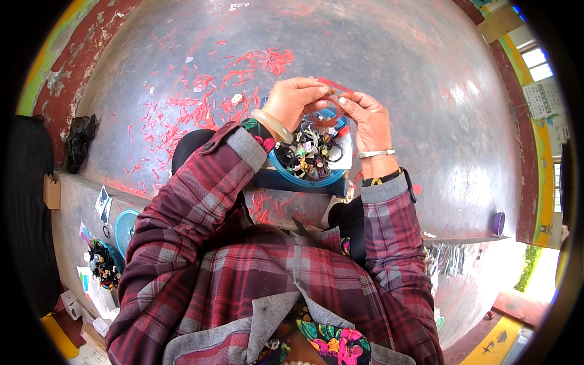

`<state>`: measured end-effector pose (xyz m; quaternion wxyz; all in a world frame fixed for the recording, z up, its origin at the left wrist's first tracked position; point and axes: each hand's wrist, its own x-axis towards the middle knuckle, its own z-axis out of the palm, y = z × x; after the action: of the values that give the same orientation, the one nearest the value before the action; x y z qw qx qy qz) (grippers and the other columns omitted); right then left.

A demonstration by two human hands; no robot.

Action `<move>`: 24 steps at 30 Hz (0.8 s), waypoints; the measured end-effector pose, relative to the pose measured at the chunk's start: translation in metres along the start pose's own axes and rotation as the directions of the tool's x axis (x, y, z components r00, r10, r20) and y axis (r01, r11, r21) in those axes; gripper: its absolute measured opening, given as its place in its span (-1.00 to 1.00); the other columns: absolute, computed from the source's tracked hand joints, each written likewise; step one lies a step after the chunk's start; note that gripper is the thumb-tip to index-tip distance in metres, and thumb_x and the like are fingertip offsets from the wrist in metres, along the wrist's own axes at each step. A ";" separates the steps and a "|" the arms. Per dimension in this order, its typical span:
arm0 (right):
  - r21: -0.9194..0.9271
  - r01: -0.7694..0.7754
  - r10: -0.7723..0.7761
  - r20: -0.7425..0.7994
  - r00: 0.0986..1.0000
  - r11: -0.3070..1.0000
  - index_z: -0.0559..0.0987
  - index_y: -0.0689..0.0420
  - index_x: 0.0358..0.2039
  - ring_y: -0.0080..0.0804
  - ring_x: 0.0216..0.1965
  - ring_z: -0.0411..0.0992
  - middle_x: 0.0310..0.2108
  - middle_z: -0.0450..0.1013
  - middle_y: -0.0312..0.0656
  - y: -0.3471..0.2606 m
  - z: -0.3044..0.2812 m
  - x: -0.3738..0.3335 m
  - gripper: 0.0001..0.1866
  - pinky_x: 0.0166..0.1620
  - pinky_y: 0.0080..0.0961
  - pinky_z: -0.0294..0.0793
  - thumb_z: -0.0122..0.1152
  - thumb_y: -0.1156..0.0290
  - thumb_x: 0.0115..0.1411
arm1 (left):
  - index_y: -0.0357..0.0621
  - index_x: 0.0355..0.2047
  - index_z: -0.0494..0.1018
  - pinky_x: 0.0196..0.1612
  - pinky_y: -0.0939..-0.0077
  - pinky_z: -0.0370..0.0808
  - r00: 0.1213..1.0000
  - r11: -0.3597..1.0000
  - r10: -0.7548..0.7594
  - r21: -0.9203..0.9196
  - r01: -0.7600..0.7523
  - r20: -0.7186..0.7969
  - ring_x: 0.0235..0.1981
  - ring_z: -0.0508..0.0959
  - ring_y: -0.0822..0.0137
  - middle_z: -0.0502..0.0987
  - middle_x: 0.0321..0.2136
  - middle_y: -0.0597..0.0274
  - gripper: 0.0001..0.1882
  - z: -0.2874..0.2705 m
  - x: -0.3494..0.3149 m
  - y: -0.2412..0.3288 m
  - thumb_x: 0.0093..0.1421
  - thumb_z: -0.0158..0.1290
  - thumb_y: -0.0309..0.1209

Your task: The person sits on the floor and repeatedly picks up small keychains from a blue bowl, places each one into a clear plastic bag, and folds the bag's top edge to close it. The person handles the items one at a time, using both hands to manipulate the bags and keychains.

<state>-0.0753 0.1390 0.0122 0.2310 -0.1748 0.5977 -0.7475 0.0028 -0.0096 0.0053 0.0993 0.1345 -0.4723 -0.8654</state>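
Between my two hands a narrow red strip (333, 84) is stretched, above a blue bowl. My left hand (297, 98) is closed, thumb and fingers pinching the strip's left end. My right hand (369, 120) pinches its other end between thumb and fingertips. Just under the strip a reddish-brown loop (329, 108) shows between the hands; which fingers hold it I cannot tell. The blue bowl (309, 182) is heaped with black elastic hair ties (311, 152) carrying small coloured charms, and something white lies at its right side.
Red strips and scraps (188, 115) are scattered over the grey floor, mostly left of my hands. A dark blue box edge (298, 180) shows under the bowl. At lower left are another blue bowl (125, 233) and more dark hair ties (103, 264). A purple tub (499, 224) stands far right.
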 end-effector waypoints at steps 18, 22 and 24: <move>-0.701 0.399 -0.570 -0.014 0.822 0.592 0.56 0.14 -0.42 -0.47 -0.41 0.43 -0.45 0.48 -0.27 -0.007 0.001 0.000 -0.88 -0.34 -0.59 0.39 0.22 0.49 -0.04 | -0.45 -0.21 0.38 -0.10 0.55 0.49 0.998 0.997 -0.064 -0.037 0.065 0.026 -0.19 0.51 0.25 0.47 -0.24 -0.01 -0.78 -0.002 0.005 -0.006 0.21 -0.12 -0.52; -0.820 0.513 -0.676 0.230 0.700 0.253 0.56 0.08 -0.47 -0.31 -0.37 0.40 -0.45 0.44 -0.26 -0.010 0.010 -0.006 -0.87 -0.30 -0.46 0.36 0.22 0.51 -0.12 | -0.43 -0.20 0.38 -0.10 0.53 0.49 0.999 0.999 -0.043 0.008 0.043 0.024 -0.19 0.51 0.27 0.47 -0.24 0.01 -0.78 0.001 0.006 -0.014 0.21 -0.13 -0.51; -0.820 0.529 -0.666 0.270 0.695 0.220 0.56 0.07 -0.48 -0.30 -0.37 0.38 -0.46 0.44 -0.28 -0.006 0.012 -0.007 -0.86 -0.27 -0.43 0.33 0.22 0.52 -0.14 | -0.42 -0.19 0.38 -0.10 0.53 0.49 0.998 0.999 -0.031 0.024 0.029 0.062 -0.21 0.52 0.29 0.47 -0.24 0.03 -0.78 0.000 0.007 -0.017 0.21 -0.12 -0.51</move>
<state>-0.0641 0.1343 0.0213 -0.2354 -0.4272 0.7821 -0.3879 -0.0045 -0.0029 -0.0102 0.0700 0.1159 -0.4830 -0.8651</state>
